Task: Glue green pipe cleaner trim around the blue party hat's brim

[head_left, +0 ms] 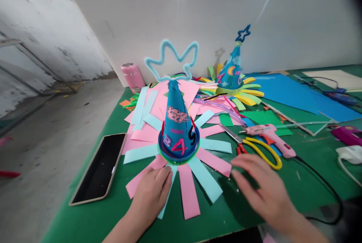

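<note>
A blue paper party hat [177, 116] stands upright on the green table, with stickers and letter shapes on its cone. A light-blue pipe-cleaner star outline [162, 52] tops it, and pink and light-blue paper strips [190, 194] fan out around its base. At the front left of the brim, my left hand [151, 190] is closed, its fingers curled over the strips near the hat's edge. What lies under those fingertips is hidden. To the right of the strips, my right hand [261, 186] hovers with fingers apart and nothing in it, close to a pink strip's end.
Scissors [263, 152] with yellow handles and a pink glue gun [275, 139] lie at the right, the gun's black cord trailing forward. A phone [98, 169] lies left. Behind stand another decorated hat [231, 71] and a pink bottle [132, 77], near blue sheets [294, 94].
</note>
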